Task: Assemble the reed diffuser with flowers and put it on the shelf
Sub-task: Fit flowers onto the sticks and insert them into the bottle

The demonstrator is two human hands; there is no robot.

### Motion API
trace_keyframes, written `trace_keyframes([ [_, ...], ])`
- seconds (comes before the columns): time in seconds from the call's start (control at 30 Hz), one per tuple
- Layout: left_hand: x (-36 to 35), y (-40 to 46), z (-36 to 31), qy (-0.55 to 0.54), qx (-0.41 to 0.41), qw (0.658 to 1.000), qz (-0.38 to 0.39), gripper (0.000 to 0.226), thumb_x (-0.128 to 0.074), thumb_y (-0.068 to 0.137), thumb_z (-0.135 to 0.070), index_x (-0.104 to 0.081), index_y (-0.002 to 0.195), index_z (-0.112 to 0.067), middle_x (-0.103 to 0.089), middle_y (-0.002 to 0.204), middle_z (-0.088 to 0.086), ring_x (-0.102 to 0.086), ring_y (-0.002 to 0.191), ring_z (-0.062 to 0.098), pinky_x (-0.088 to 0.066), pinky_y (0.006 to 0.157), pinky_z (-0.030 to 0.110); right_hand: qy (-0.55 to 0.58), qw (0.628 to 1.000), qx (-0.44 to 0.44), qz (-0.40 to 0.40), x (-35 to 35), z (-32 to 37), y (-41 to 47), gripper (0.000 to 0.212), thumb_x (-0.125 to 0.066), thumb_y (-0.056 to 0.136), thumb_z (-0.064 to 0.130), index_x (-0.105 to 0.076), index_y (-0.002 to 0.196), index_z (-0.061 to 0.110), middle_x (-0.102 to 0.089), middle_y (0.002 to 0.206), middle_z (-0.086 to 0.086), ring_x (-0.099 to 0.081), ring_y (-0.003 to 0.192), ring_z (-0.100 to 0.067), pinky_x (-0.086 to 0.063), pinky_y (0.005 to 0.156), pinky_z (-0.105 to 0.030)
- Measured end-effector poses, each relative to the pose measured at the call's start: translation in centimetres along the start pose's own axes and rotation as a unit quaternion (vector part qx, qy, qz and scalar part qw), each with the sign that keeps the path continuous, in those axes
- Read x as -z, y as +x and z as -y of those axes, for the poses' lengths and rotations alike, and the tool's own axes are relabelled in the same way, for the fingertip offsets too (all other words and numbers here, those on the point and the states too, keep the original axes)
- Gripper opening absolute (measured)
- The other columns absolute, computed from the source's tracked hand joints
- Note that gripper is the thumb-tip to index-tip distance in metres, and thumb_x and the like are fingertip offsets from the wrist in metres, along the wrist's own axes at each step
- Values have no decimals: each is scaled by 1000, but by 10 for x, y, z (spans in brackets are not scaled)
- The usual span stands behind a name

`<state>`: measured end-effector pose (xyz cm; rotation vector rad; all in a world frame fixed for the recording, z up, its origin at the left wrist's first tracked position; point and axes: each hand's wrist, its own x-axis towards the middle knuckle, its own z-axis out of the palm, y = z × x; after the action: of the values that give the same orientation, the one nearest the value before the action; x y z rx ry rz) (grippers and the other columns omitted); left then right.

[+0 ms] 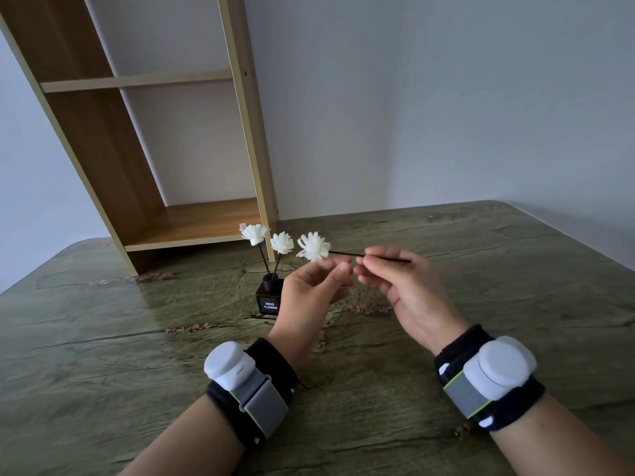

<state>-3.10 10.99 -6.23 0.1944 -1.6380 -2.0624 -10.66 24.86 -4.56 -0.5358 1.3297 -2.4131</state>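
A small black diffuser bottle (269, 298) labelled "REED FLOWER" stands on the table, partly hidden behind my left hand. Two white flowers on dark sticks (254, 234) (282, 242) stand in its neck. A third white flower (313, 247) on a thin black stick (347, 253) is held level above the table. My right hand (398, 286) pinches the stick near its middle. My left hand (314, 293) is raised just under the flower head, fingertips at the stick's flower end. The wooden shelf unit (192, 225) stands behind the bottle.
The green stone-patterned table (137, 338) spreads around the bottle, with its edges at far left and far right. The shelf's lowest board sits open just behind the flowers. Grey walls close the back. Both wrists carry black bands with white sensor pods.
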Motion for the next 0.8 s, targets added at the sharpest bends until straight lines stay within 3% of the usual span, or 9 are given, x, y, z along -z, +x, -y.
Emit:
trace_keyframes([
  [0.2,3,1,-3,-36,-25,999,-23,12,-75,86,-24,-75,88,-13,-69,79,4,-64,79,18,-55,72,24,-99,995,1,11,-2,-7,-3,14,-75,85,-6,-76,96,2,-79,86,-16,-77,81,-25,-62,70,-31],
  [0.43,4,-2,-16,74,-165,981,-64,12,-65,101,-11,-65,97,0,-76,95,20,-68,80,17,-58,75,27,-161,987,-9,27,-1,-7,-2,18,-76,88,0,-76,105,-1,-79,98,-23,-77,86,-29,-62,76,-29],
  [0.53,13,-1,-29,105,-233,959,-121,7,-63,102,-9,-66,98,-3,-78,94,16,-71,80,18,-59,75,28,-161,986,-16,29,1,-6,0,17,-73,90,0,-74,107,-3,-77,100,-27,-73,83,-26,-58,72,-25],
  [0.67,40,3,-50,159,-322,901,-243,6,-66,100,-9,-70,102,-5,-77,93,12,-74,84,24,-61,77,34,-168,985,-25,30,5,-7,1,13,-70,92,0,-73,105,-2,-78,98,-22,-71,89,-31,-53,87,-45],
  [0.8,68,-1,-59,197,-343,861,-319,12,-68,99,-14,-70,105,-4,-74,90,1,-69,80,3,-57,74,19,-169,985,-30,23,5,-8,1,13,-69,93,-1,-72,106,-2,-79,99,-20,-74,94,-31,-53,98,-53],
])
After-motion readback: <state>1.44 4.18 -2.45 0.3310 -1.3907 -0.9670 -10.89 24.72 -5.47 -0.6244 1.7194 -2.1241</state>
